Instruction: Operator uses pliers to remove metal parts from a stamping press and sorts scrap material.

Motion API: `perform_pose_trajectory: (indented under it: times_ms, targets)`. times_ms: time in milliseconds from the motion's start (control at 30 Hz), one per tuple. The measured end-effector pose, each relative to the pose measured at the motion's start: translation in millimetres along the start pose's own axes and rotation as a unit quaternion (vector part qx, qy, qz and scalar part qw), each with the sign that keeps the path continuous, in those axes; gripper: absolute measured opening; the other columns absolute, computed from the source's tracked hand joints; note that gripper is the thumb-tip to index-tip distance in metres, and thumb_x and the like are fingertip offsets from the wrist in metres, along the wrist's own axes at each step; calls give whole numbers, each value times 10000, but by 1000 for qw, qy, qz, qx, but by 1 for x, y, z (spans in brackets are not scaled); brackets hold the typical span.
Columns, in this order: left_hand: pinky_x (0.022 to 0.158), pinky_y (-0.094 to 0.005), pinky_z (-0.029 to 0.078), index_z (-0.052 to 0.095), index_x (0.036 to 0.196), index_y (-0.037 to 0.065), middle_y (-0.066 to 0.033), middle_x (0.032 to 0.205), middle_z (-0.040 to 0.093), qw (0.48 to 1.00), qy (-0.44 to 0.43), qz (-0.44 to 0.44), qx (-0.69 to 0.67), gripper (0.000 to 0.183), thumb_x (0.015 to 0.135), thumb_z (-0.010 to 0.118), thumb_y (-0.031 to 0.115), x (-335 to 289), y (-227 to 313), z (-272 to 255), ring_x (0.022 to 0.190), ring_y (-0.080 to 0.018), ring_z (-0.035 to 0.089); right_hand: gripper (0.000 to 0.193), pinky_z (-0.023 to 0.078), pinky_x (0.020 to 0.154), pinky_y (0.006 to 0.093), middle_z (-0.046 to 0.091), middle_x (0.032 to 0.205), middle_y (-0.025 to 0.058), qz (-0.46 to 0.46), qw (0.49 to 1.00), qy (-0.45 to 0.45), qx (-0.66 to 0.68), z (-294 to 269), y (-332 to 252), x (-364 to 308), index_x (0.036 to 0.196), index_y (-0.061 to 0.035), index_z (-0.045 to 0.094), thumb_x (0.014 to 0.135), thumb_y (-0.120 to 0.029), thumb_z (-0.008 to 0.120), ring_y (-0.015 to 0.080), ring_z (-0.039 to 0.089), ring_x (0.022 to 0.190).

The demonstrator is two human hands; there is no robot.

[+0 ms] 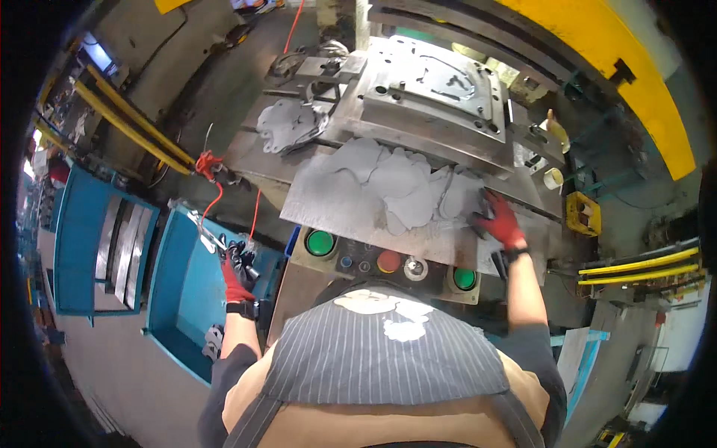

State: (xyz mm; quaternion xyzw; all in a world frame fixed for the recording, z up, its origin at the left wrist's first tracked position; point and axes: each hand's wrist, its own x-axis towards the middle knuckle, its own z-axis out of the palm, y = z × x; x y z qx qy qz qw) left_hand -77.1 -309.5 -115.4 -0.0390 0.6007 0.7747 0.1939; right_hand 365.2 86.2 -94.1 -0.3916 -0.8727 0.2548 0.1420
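My right hand (502, 222), in a red glove with dark fingers, is at the right end of several flat grey metal pieces (403, 187). Its fingers are spread and touch or nearly touch the last piece (461, 196). These pieces overlap on a grey metal sheet (321, 205) in front of me. Low on the left, my left hand (237, 272), gloved the same way, is over a blue bin. Its fingers are closed around a slim silvery tool (206, 237) whose kind is unclear. A short shiny cylinder (252, 273) shows beside the fingers.
Behind the sheet stands a thick steel die block (426, 89). More grey pieces (287, 125) are stacked left of it. A control panel (366, 263) with green and red buttons is nearest me. The blue bin (168, 291) stands left, beside a red air gun (209, 164). A yellow crate (582, 214) is right.
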Motion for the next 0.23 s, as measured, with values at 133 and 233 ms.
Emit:
perform_pose_trajectory:
  times_ms: [133, 233]
  targets:
    - [423, -205, 367, 481, 965, 65, 33, 674, 445, 975, -221, -7, 12, 126, 854, 483, 124, 10, 2, 10, 487, -52, 408, 1015, 290, 991, 384, 279, 1308, 245, 22, 957, -123, -261, 13, 4, 69, 1286, -43, 276, 455, -346, 774, 382, 316, 1186]
    - [560, -221, 431, 445, 1115, 30, -9, 823, 520, 933, -349, -28, 82, 282, 852, 488, 122, -13, 24, 84, 644, -77, 495, 1101, 285, 997, 380, 227, 1330, 254, 59, 955, -203, -208, 15, 38, 86, 1295, -37, 246, 400, -388, 783, 392, 295, 1197]
